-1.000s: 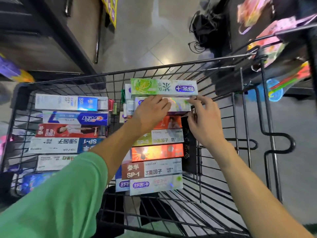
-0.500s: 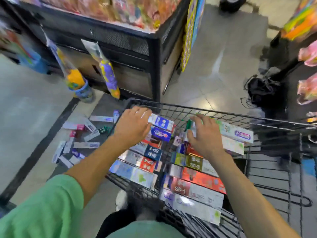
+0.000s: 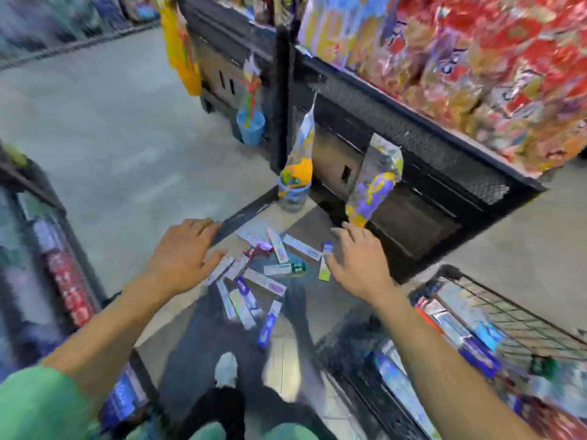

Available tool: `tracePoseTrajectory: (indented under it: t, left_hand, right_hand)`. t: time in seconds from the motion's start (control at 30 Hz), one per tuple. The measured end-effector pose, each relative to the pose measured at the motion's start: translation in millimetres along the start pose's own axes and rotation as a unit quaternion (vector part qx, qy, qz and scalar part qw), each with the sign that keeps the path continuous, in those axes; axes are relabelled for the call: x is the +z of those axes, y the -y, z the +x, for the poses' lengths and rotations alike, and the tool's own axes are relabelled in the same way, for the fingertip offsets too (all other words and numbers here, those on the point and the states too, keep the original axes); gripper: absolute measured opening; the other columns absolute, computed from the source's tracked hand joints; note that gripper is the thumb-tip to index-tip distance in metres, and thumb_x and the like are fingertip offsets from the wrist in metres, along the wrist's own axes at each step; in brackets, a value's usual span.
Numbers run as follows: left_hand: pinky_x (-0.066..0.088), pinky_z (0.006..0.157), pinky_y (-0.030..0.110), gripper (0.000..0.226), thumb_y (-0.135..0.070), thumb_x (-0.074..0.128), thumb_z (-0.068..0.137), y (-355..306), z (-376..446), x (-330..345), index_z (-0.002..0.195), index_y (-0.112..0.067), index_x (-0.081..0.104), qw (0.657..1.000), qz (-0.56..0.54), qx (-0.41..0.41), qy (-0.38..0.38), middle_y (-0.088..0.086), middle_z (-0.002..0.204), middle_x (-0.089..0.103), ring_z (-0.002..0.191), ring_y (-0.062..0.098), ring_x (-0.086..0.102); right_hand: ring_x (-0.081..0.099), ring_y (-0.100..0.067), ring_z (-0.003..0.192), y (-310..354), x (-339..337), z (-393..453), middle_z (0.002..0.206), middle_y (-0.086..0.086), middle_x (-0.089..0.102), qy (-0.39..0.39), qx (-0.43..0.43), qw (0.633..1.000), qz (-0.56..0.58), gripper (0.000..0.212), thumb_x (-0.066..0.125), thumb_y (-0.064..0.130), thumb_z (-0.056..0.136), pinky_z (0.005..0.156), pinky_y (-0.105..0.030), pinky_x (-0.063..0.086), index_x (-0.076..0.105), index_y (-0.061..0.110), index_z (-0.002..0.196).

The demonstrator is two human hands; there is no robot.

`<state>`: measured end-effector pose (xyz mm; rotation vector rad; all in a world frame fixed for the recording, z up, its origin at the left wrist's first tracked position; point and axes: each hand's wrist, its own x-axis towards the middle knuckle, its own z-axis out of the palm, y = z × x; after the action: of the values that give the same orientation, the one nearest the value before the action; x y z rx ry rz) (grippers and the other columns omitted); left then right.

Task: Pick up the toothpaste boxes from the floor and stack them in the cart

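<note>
Several toothpaste boxes [image 3: 254,277] lie scattered on the floor in the middle of the view, some crossing one another. My left hand [image 3: 182,254] hovers above their left side with fingers spread and holds nothing. My right hand [image 3: 355,262] hovers above their right side, fingers relaxed and empty, next to a green and white box [image 3: 324,271]. The black wire cart [image 3: 495,300] stands at the lower right with stacked toothpaste boxes [image 3: 457,331] inside. The picture is blurred by motion.
A dark display stand [image 3: 413,160] piled with bright red and gold packets rises behind the boxes. Hanging toy bags [image 3: 374,185] and small cups [image 3: 292,192] sit at its base. Another rack with boxes [image 3: 63,274] stands at the left. My shoe [image 3: 226,369] is below.
The view has swung left from the cart to the floor. Both hands have left the stacked boxes in the cart and now hover empty over the scattered boxes.
</note>
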<state>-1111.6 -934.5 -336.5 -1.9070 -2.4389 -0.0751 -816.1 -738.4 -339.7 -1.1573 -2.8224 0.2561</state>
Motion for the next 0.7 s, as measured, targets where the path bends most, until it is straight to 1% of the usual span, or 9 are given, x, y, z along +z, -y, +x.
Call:
tracePoseTrajectory:
  t: [0.1,0.13,0.2,0.27,0.4,0.5,0.57,0.63,0.7]
  left_hand:
    - [0.054,0.091,0.051,0.066,-0.055,0.043,0.088,67.1,-5.1,4.7,0.129,-0.007,0.062,0.998,-0.033,-0.038,0.023,0.017,0.128,0.065,0.11,0.038,0.064]
    - [0.053,0.092,0.052,0.064,-0.053,0.045,0.088,82.5,-6.8,8.7,0.129,-0.006,0.062,0.998,-0.046,-0.044,0.026,0.018,0.129,0.064,0.112,0.038,0.064]
    - [0.053,0.092,0.052,0.062,-0.048,0.049,0.089,102.7,-6.7,20.5,0.129,-0.003,0.062,0.997,-0.062,-0.047,0.012,0.02,0.129,0.064,0.112,0.039,0.064]
    - [0.054,0.092,0.05,0.063,-0.049,0.048,0.089,114.2,-4.0,34.2,0.13,-0.002,0.061,0.995,-0.083,-0.051,0.008,0.019,0.13,0.064,0.114,0.038,0.064]
    - [0.05,0.097,0.049,0.068,-0.055,0.038,0.092,121.2,-2.2,82.6,0.137,-0.007,0.057,0.989,-0.105,-0.093,0.049,0.013,0.138,0.06,0.124,0.035,0.058]
    - [0.051,0.097,0.052,0.069,-0.054,0.038,0.092,125.0,1.2,142.0,0.136,-0.004,0.058,0.982,-0.139,-0.104,0.074,0.016,0.137,0.061,0.122,0.037,0.06]
    - [0.051,0.097,0.052,0.067,-0.052,0.039,0.092,125.1,2.8,194.6,0.134,-0.003,0.058,0.979,-0.155,-0.107,0.083,0.017,0.135,0.062,0.119,0.039,0.06]
    - [0.05,0.095,0.051,0.069,-0.053,0.037,0.092,122.0,3.3,258.0,0.136,-0.004,0.056,0.978,-0.163,-0.104,0.083,0.017,0.135,0.06,0.117,0.04,0.059]
    - [0.049,0.095,0.05,0.071,-0.055,0.035,0.092,117.4,4.1,330.8,0.139,-0.005,0.054,0.974,-0.174,-0.114,0.086,0.016,0.139,0.058,0.12,0.039,0.057]
  right_hand:
    - [0.056,-0.038,0.123,66.8,21.4,37.4,0.136,-0.022,0.058,0.02,0.005,0.999,0.031,0.065,0.048,0.052,0.083,0.103,-0.047,0.045,0.061,0.009,0.13]
    - [0.056,-0.039,0.123,84.5,26.8,44.0,0.136,-0.023,0.058,0.024,0.011,0.999,0.041,0.065,0.047,0.053,0.083,0.103,-0.047,0.045,0.061,0.009,0.13]
    - [0.052,-0.039,0.127,110.1,35.0,55.4,0.141,-0.022,0.054,0.023,0.023,0.998,0.05,0.062,0.053,0.051,0.087,0.107,-0.046,0.042,0.058,0.011,0.134]
    - [0.045,-0.036,0.135,123.8,45.6,69.4,0.149,-0.018,0.047,0.036,0.034,0.997,0.054,0.063,0.058,0.051,0.092,0.112,-0.045,0.036,0.053,0.013,0.141]
    - [0.04,-0.032,0.14,132.8,82.2,90.3,0.152,-0.014,0.045,0.055,0.056,0.996,0.049,0.067,0.05,0.058,0.092,0.113,-0.045,0.036,0.048,0.015,0.144]
    - [0.044,-0.034,0.135,127.7,131.3,96.5,0.148,-0.014,0.047,0.063,0.073,0.994,0.056,0.066,0.049,0.058,0.092,0.11,-0.046,0.038,0.049,0.013,0.141]
    - [0.045,-0.036,0.133,120.9,176.7,97.7,0.148,-0.015,0.047,0.072,0.087,0.992,0.058,0.063,0.055,0.055,0.095,0.11,-0.046,0.038,0.05,0.01,0.14]
    - [0.043,-0.036,0.135,111.7,236.6,98.2,0.15,-0.016,0.045,0.096,0.102,0.988,0.067,0.065,0.056,0.053,0.096,0.112,-0.046,0.035,0.048,0.007,0.143]
    - [0.044,-0.037,0.134,98.7,309.3,97.6,0.15,-0.016,0.046,0.106,0.108,0.986,0.075,0.067,0.053,0.053,0.095,0.111,-0.046,0.036,0.047,0.006,0.142]
